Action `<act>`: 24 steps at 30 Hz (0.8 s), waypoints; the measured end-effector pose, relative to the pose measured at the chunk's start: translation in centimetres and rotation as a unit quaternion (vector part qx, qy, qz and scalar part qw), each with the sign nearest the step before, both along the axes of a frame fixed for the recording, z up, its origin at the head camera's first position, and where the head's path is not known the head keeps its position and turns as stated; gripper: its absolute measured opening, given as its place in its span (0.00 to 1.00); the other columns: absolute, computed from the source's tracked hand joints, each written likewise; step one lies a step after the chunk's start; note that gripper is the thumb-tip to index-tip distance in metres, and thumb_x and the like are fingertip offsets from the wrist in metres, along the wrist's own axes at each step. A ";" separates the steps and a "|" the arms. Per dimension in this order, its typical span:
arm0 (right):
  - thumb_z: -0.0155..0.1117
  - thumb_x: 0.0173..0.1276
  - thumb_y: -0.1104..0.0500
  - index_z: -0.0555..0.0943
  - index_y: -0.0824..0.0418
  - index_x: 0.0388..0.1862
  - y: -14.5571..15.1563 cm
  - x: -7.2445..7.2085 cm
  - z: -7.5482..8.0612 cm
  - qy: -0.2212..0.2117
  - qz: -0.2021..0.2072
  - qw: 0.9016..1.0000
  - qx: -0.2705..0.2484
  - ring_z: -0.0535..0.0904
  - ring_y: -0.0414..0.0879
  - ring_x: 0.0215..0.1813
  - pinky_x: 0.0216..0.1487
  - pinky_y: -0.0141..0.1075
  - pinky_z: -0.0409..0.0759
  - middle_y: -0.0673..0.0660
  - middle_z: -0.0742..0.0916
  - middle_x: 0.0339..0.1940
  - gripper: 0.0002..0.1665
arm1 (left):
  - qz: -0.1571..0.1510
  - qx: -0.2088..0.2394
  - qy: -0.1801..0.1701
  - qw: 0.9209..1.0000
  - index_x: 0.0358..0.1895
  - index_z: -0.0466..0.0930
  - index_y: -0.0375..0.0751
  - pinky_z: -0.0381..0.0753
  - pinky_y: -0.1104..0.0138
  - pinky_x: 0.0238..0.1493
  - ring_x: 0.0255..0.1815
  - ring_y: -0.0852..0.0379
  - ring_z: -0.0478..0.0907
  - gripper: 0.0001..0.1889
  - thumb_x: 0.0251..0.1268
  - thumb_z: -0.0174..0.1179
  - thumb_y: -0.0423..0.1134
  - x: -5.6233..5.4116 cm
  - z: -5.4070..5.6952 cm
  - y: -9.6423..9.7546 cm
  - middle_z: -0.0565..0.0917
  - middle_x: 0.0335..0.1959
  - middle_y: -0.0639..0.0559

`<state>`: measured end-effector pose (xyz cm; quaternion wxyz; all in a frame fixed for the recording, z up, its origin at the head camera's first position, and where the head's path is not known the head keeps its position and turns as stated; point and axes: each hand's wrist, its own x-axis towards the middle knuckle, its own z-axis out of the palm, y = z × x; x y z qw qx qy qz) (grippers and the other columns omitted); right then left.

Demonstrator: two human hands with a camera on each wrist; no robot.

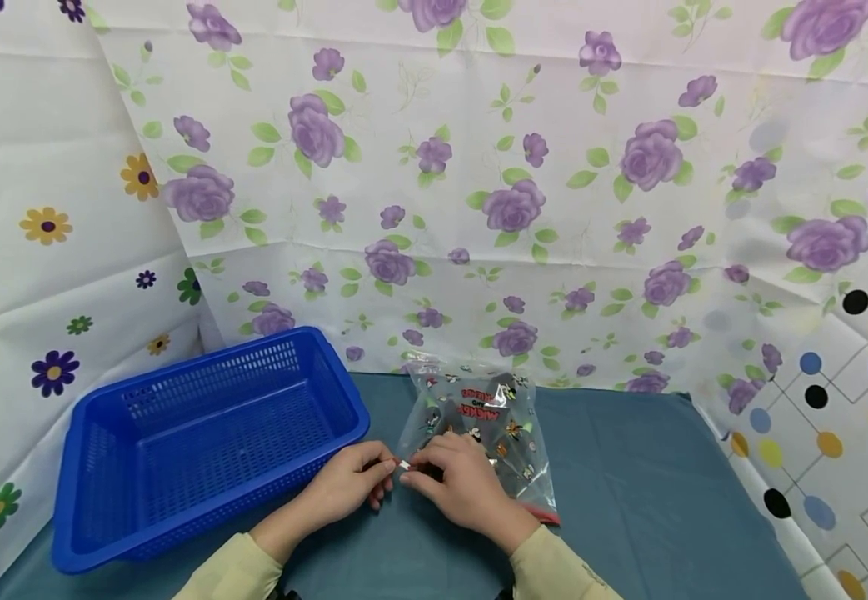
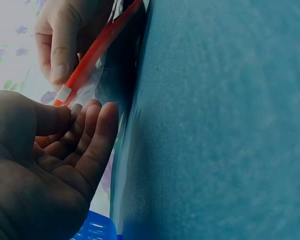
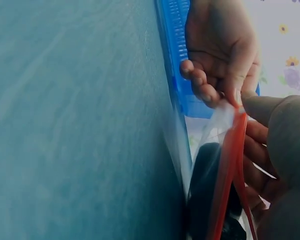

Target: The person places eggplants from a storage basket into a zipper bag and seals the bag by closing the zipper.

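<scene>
A clear zip bag (image 1: 479,398) with a cartoon print lies on the table, its red zip strip (image 2: 96,52) toward me. Something dark (image 3: 206,167) shows inside it; its kind is unclear. My left hand (image 1: 355,477) pinches the bag's corner at the end of the strip between thumb and forefinger, its other fingers loosely bent. Close beside it, my right hand (image 1: 464,483) grips the bag at the strip, thumb on one side and fingers on the other. A small white slider (image 2: 63,93) sits on the strip between the two hands.
To the left stands a blue plastic basket (image 1: 212,521) with perforated walls, close to my left hand. A blue-green cloth (image 1: 629,483) covers the table. Flowered sheets (image 1: 419,200) hang behind and at the left; a dotted one (image 1: 846,433) hangs at the right.
</scene>
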<state>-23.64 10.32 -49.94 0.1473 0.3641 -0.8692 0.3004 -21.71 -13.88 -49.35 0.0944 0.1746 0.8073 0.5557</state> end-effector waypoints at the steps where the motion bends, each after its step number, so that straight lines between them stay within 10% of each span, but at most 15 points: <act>1: 0.79 0.76 0.45 0.94 0.45 0.47 -0.1 0.0 0.0 -0.003 0.001 1.000 -0.002 0.78 0.34 0.41 0.51 0.42 0.78 0.39 0.87 0.38 0.08 | 0.000 0.000 0.000 1.000 0.43 0.84 0.37 0.91 0.56 0.32 0.30 0.50 0.84 0.12 0.90 0.58 0.39 0.0 0.0 0.0 0.85 0.34 0.43; 24: 0.74 0.81 0.50 0.94 0.47 0.43 -1.1 -0.7 -0.5 -0.028 0.012 0.999 -0.033 0.73 0.31 0.33 0.42 0.35 0.72 0.38 0.85 0.33 0.06 | 0.002 -0.012 -0.005 1.000 0.46 0.83 0.32 0.90 0.55 0.29 0.24 0.51 0.84 0.15 0.92 0.56 0.41 -0.2 -0.4 0.0 0.84 0.33 0.41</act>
